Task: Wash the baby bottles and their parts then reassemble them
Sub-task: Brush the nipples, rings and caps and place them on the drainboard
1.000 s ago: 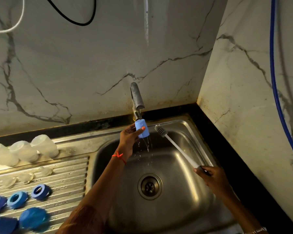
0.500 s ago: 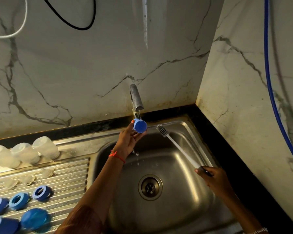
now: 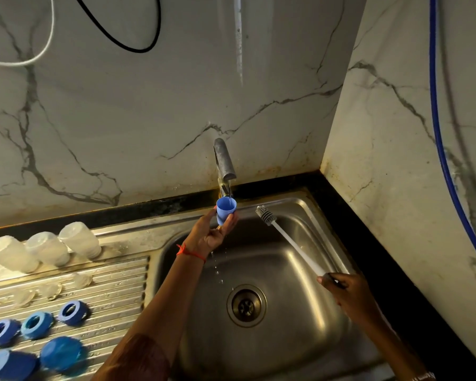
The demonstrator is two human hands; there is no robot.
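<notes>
Turning: blue cap (image 3: 226, 214) now mouth-up under tap (image 3: 223, 160).
Left hand (image 3: 210, 236): pinches cap.
Right hand (image 3: 351, 296): grips bottle brush (image 3: 293, 244), 4 o'clock.

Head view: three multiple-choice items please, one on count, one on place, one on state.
1. How many clear bottles lie at the back of the draining board?
A two; B three; C five.

2. Where is the blue cap?
A on the draining board; B on the sink floor; C under the tap.

3. Which way does the cap's open end face?
A up; B down; C it is screwed onto a bottle.

Key:
1 B, three lie side by side.
2 C, the left hand holds it right below the spout.
3 A, its hollow inside shows from above.
</notes>
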